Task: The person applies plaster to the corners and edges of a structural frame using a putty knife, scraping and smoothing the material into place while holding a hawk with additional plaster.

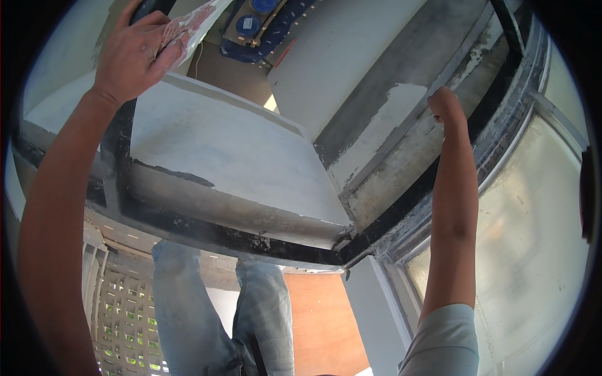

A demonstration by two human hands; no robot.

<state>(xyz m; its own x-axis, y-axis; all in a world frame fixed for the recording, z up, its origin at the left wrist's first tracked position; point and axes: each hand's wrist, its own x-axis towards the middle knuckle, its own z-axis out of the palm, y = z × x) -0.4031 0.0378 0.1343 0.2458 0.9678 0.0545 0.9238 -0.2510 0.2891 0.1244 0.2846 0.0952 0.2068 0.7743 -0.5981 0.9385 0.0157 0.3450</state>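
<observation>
My left hand (128, 59) is raised at the upper left, beside a black metal frame bar (118, 135). Its thumb and fingers are closed on a white, thin, sheet-like piece with pinkish patches (195, 28); I cannot make out its exact kind. My right hand (446, 105) reaches forward to the inner face of the wall (376, 122), beside a raised strip on it. That hand is closed, and anything in its fingers is hidden. White filler (401, 103) covers part of the grey wall near it, with a ragged edge.
A white-coated ledge (238, 156) with a bare patch along its near edge lies inside the black window frame (232, 238). Blue-lidded tubs (248, 25) stand on a board beyond. A frosted glass pane (527, 250) is at the right. My legs (260, 307) show below, above an orange-brown panel (326, 319) and a perforated block wall (128, 319).
</observation>
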